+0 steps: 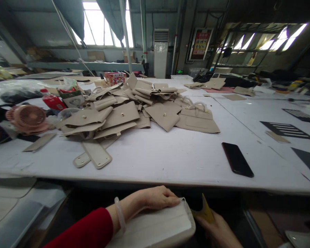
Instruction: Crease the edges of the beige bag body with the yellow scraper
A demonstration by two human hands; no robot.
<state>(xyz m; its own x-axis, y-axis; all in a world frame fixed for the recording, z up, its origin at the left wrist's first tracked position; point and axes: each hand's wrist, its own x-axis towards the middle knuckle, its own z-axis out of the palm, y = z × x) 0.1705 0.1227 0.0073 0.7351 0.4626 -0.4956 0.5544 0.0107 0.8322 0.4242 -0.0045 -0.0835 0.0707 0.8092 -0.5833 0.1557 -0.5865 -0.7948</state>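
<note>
Lying bottom centre, the boxy off-white leather-like piece (pixel 155 225) seems light, firm; hold its rim (pixel 193 227). Left hand (pixel 157 198) rests atop, grip unclear; right hand (pixel 219 227) grasps a thin yellow plate (pixel 208 213).

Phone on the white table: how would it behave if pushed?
The phone would probably slide rather than roll, since it lies flat on the table. Its slim slab shape suggests stiffness; its smooth dark surface might feel slippery.

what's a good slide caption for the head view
Left hand on a pale block, right hand holding a yellow piece, before a table
</note>
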